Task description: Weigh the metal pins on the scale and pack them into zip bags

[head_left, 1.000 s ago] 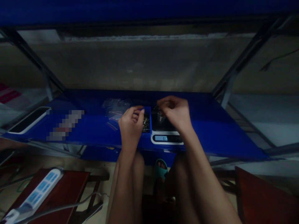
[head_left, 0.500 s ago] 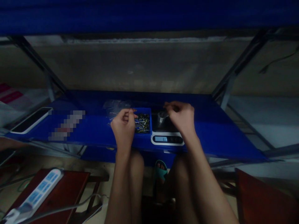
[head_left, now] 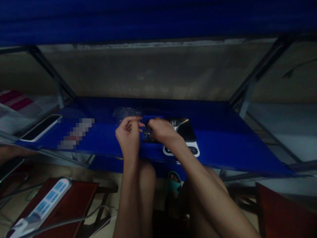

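A blue bin (head_left: 158, 117) on the blue table holds a heap of small metal pieces that look like screws or nails (head_left: 148, 133). My right hand (head_left: 162, 130) is over the bin, its bent fingers dipping into the heap, so the fingertips are hidden. Just left of the bin is my left hand (head_left: 129, 130), raised with thumb and fingers curled together; whatever it pinches is too small to make out. On the black plate of a white digital scale (head_left: 188, 132) sits a clear plastic bag or cup (head_left: 174, 123). My right forearm covers part of the scale's display.
Clear plastic bags (head_left: 126, 112) lie behind my left hand. Farther left are a blurred-out item (head_left: 78, 132) and a white-framed dark tray or device (head_left: 41, 128). A power strip (head_left: 49, 201) rests on a brown stool at lower left. A blue shelf (head_left: 158, 19) hangs overhead.
My right hand has moved left and down from above the scale into the bin. My left hand stays beside the bin. The view has shifted slightly.
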Demonstrator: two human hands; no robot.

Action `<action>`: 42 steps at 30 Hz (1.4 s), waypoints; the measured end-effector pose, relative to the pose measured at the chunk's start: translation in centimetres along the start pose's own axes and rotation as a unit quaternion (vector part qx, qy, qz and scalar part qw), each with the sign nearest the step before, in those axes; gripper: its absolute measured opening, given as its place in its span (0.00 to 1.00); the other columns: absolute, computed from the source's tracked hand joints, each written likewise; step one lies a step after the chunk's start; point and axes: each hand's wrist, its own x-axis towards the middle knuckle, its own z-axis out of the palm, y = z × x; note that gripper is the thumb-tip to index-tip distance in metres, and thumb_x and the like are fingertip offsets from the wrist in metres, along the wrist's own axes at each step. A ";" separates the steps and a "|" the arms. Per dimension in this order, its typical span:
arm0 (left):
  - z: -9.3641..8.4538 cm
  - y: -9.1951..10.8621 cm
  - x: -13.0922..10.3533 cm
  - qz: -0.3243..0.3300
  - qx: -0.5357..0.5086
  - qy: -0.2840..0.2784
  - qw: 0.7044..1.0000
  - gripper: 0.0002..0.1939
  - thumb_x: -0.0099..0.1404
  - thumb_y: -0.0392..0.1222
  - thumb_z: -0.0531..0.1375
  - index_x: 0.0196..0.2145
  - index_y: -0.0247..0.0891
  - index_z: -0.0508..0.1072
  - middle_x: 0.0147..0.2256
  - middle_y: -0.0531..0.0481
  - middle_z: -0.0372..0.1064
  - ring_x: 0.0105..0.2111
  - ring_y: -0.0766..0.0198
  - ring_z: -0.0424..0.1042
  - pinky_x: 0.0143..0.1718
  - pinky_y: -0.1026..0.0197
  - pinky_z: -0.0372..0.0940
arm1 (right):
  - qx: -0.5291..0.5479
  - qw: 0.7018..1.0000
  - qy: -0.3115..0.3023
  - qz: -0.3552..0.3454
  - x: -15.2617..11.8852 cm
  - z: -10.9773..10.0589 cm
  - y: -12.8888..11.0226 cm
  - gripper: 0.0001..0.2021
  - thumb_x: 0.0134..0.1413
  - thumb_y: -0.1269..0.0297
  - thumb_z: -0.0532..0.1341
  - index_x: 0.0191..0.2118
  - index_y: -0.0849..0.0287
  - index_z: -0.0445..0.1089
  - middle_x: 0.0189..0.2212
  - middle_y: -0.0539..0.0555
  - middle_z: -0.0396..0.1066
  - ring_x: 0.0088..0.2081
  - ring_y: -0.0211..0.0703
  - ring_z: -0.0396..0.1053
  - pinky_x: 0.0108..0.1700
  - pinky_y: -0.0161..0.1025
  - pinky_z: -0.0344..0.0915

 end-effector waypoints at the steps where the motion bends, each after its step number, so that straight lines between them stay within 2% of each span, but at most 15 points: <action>1: 0.0 0.0 0.0 0.000 -0.005 0.000 1.000 0.08 0.68 0.41 0.60 0.35 0.37 0.78 0.26 0.52 0.77 0.22 0.69 0.73 0.25 0.68 0.65 | 0.017 1.000 0.007 -0.003 0.1 0.2 0.3 0.10 0.60 0.75 0.64 0.46 0.61 0.78 0.47 0.63 0.79 0.45 0.50 0.76 0.42 0.40 0.64; 5: 0.0 0.1 0.0 -0.002 -0.007 0.007 1.000 0.08 0.68 0.39 0.59 0.34 0.37 0.78 0.25 0.52 0.77 0.23 0.68 0.73 0.24 0.68 0.65 | 0.145 0.988 0.043 -0.028 0.3 0.4 1.8 0.09 0.53 0.78 0.67 0.38 0.60 0.79 0.38 0.57 0.81 0.40 0.45 0.77 0.42 0.38 0.66; 9: 0.0 -0.3 0.1 0.000 0.008 -0.006 1.000 0.08 0.68 0.40 0.59 0.34 0.38 0.78 0.26 0.51 0.77 0.23 0.67 0.74 0.24 0.67 0.65 | 0.296 0.952 0.077 -0.010 0.0 0.2 2.7 0.09 0.49 0.80 0.65 0.33 0.61 0.79 0.30 0.53 0.80 0.34 0.42 0.78 0.37 0.36 0.68; 12: 0.1 -0.8 0.1 0.015 0.040 -0.032 0.999 0.07 0.68 0.42 0.61 0.36 0.39 0.79 0.28 0.50 0.78 0.23 0.67 0.74 0.25 0.67 0.66 | 0.412 0.908 0.079 0.020 -0.4 0.2 2.9 0.06 0.49 0.78 0.66 0.32 0.60 0.78 0.24 0.50 0.78 0.28 0.39 0.76 0.31 0.33 0.68; 15: 0.4 -1.2 0.0 0.059 0.092 -0.066 0.992 0.06 0.68 0.41 0.63 0.39 0.39 0.80 0.35 0.47 0.80 0.26 0.66 0.75 0.26 0.66 0.67 | 0.534 0.841 0.069 0.053 -0.6 0.3 2.8 0.04 0.50 0.73 0.69 0.32 0.59 0.76 0.21 0.49 0.76 0.25 0.39 0.75 0.25 0.31 0.67; 17: 0.5 -1.2 -0.1 0.098 0.125 -0.089 0.983 0.06 0.68 0.39 0.63 0.40 0.39 0.81 0.40 0.46 0.80 0.26 0.67 0.75 0.27 0.66 0.66 | 0.588 0.803 0.071 0.063 -0.6 0.3 2.8 0.04 0.50 0.73 0.70 0.32 0.59 0.75 0.22 0.49 0.76 0.25 0.39 0.77 0.25 0.31 0.69; 19: 0.6 -1.1 -0.2 0.131 0.148 -0.109 0.974 0.05 0.68 0.37 0.64 0.40 0.39 0.81 0.41 0.45 0.80 0.27 0.68 0.74 0.28 0.66 0.66 | 0.614 0.782 0.081 0.067 -0.6 0.3 2.8 0.04 0.51 0.73 0.69 0.32 0.59 0.76 0.23 0.50 0.77 0.27 0.39 0.78 0.28 0.32 0.73; 22: 0.6 -1.1 -0.3 0.157 0.173 -0.130 0.964 0.06 0.68 0.34 0.64 0.40 0.40 0.81 0.40 0.47 0.80 0.27 0.68 0.74 0.30 0.65 0.67 | 0.616 0.778 0.096 0.078 -0.5 0.4 2.8 0.05 0.53 0.75 0.67 0.31 0.60 0.76 0.25 0.50 0.79 0.28 0.37 0.79 0.32 0.31 0.75; 27: 0.3 -1.0 -0.1 0.157 0.176 -0.149 0.960 0.08 0.68 0.32 0.64 0.42 0.39 0.81 0.39 0.47 0.79 0.29 0.68 0.75 0.30 0.67 0.68 | 0.621 0.772 0.106 0.089 -0.5 0.7 2.7 0.07 0.56 0.78 0.64 0.30 0.60 0.75 0.28 0.50 0.79 0.29 0.35 0.79 0.35 0.30 0.75; 32: 0.3 -0.7 -0.1 0.201 0.192 -0.128 0.952 0.05 0.67 0.31 0.65 0.38 0.38 0.80 0.34 0.49 0.77 0.28 0.68 0.73 0.32 0.65 0.68 | 0.627 0.766 0.118 0.072 -0.5 0.4 2.8 0.07 0.56 0.78 0.64 0.30 0.60 0.76 0.28 0.51 0.79 0.31 0.37 0.79 0.38 0.32 0.76; 35: 0.2 -0.7 -0.2 0.207 0.194 -0.114 0.952 0.04 0.67 0.32 0.65 0.34 0.38 0.79 0.32 0.51 0.76 0.27 0.68 0.73 0.31 0.65 0.68 | 0.621 0.769 0.125 0.086 -0.5 0.1 2.9 0.08 0.56 0.78 0.64 0.30 0.60 0.76 0.29 0.53 0.80 0.31 0.38 0.79 0.38 0.33 0.77; 38: 0.1 -0.8 -0.1 0.163 0.168 -0.067 0.970 0.03 0.67 0.35 0.66 0.35 0.38 0.80 0.32 0.50 0.78 0.26 0.67 0.73 0.30 0.65 0.68 | 0.602 0.786 0.110 0.088 -0.8 -0.3 2.9 0.07 0.58 0.76 0.64 0.30 0.61 0.77 0.30 0.54 0.80 0.28 0.35 0.77 0.34 0.32 0.74; 42: 0.0 -1.0 0.0 0.059 0.072 -0.032 0.995 0.04 0.67 0.40 0.66 0.37 0.37 0.81 0.30 0.49 0.80 0.25 0.66 0.76 0.27 0.65 0.68 | 0.573 0.819 0.018 0.028 -1.4 -0.4 2.7 0.10 0.62 0.72 0.62 0.29 0.61 0.76 0.26 0.51 0.78 0.23 0.32 0.70 0.28 0.30 0.68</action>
